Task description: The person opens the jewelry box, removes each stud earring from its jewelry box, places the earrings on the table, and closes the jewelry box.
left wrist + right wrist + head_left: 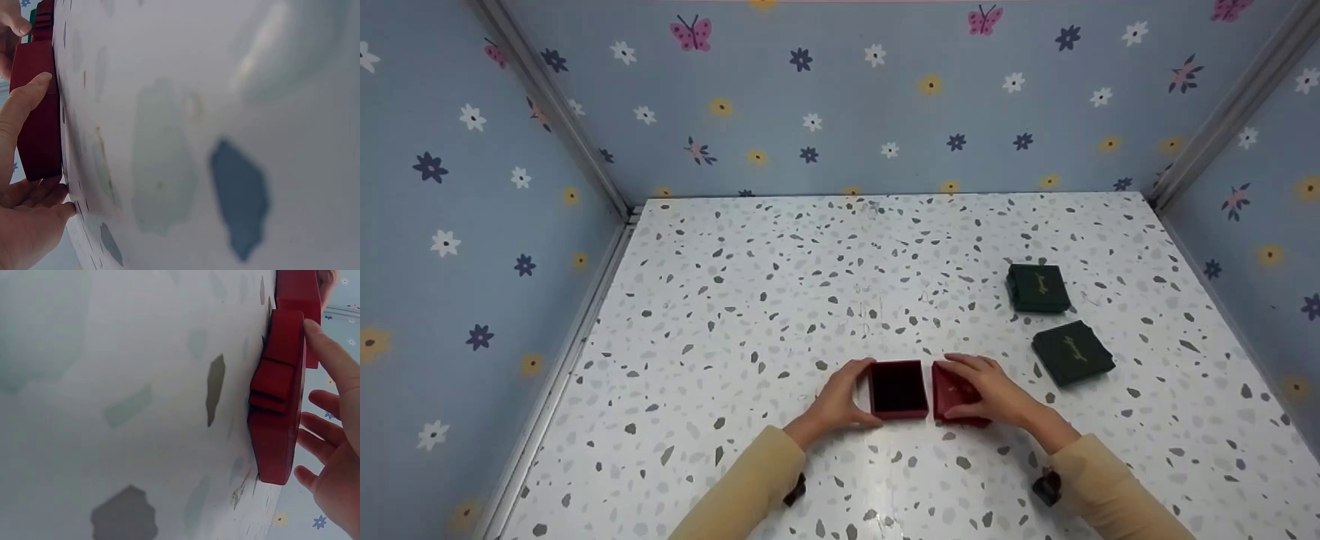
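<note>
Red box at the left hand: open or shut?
Open. The head view looks into the red box, and a red lid lies beside it under the right hand.

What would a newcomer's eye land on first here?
Probably the open red box, gripped by the left hand, front and centre on the speckled table, beside the red lid the right hand holds. Next, two dark green boxes farther back on the right, then the flowered blue wall behind.

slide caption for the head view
Left hand holding an open red box, right hand on a red lid, two green boxes nearby
</note>
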Demonstrator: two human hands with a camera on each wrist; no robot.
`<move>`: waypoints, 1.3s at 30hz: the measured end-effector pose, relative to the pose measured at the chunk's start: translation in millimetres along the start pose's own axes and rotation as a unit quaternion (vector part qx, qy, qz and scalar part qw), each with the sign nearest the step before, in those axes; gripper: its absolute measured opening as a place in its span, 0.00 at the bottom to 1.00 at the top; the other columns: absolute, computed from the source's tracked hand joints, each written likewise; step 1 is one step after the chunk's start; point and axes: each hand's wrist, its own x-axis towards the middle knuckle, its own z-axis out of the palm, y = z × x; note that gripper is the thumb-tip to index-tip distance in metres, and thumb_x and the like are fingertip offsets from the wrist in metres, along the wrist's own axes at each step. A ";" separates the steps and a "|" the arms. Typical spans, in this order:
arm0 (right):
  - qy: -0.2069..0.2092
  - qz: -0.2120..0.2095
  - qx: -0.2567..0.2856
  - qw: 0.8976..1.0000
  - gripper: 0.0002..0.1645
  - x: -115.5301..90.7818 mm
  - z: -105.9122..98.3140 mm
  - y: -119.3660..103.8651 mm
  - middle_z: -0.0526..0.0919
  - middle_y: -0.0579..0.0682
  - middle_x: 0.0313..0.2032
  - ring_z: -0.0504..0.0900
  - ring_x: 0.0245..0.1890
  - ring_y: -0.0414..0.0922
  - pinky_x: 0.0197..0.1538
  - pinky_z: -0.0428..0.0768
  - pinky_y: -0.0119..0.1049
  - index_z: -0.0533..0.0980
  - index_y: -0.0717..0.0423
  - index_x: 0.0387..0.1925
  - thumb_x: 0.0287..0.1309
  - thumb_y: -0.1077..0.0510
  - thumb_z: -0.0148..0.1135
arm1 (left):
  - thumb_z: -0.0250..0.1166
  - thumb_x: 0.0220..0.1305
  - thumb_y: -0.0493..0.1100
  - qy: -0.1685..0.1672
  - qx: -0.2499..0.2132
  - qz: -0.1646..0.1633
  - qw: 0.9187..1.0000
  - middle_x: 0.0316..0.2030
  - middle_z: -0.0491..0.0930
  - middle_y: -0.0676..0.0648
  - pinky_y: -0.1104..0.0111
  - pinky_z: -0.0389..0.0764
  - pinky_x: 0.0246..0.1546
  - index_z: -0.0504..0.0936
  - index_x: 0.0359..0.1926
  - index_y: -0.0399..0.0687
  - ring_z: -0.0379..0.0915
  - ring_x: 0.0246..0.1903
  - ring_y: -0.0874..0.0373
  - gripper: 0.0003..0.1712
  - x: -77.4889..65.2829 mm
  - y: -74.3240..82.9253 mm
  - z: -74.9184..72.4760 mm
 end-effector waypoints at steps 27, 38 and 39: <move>-0.036 -0.028 -0.016 0.999 0.53 -1.4 -0.8 0.9 0.59 0.56 0.61 0.56 0.58 0.56 0.55 0.60 0.53 0.60 0.53 0.63 0.33 0.44 0.72 | 0.78 0.27 0.43 -0.001 -0.013 -0.001 1.000 0.51 0.69 0.42 0.66 0.62 0.57 0.62 0.57 0.32 0.63 0.52 0.51 0.53 -0.4 2.4 -2.0; -0.015 -0.037 -0.018 0.999 0.52 1.0 0.1 -1.3 0.61 0.52 0.59 0.58 0.58 0.48 0.56 0.56 0.48 0.62 0.53 0.62 0.32 0.44 0.72 | 0.78 0.26 0.44 0.001 -0.007 0.002 1.000 0.52 0.68 0.41 0.66 0.60 0.58 0.62 0.58 0.32 0.63 0.53 0.50 0.54 0.0 0.8 -0.8; -0.013 -0.038 -0.019 0.999 0.52 1.2 -0.5 -2.0 0.62 0.52 0.59 0.58 0.58 0.47 0.56 0.57 0.48 0.62 0.52 0.62 0.31 0.43 0.72 | 0.78 0.26 0.44 0.001 -0.006 0.000 1.000 0.52 0.68 0.42 0.66 0.60 0.58 0.62 0.58 0.32 0.63 0.53 0.51 0.54 0.2 0.9 -0.7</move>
